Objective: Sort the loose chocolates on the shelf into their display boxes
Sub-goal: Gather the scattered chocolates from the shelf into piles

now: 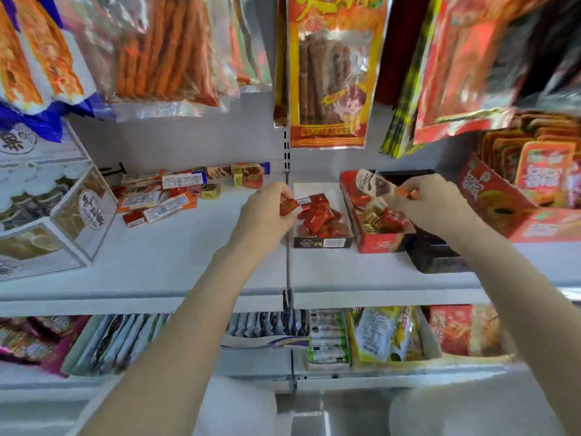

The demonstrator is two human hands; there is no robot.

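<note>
- The left hand (267, 209) pinches a red-wrapped chocolate (289, 206) beside the white display box (322, 242) of red pieces.
- The right hand (430, 202) grips a brown-and-white chocolate bar (374, 185) above the red display box (382, 243).
- Loose chocolates (176, 196) lie scattered on the shelf (176, 265), left.

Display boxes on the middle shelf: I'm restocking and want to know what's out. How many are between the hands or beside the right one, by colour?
White box of red chocolates: 1
Red box of mixed chocolates: 1
Black box: 1
Total: 3
</note>
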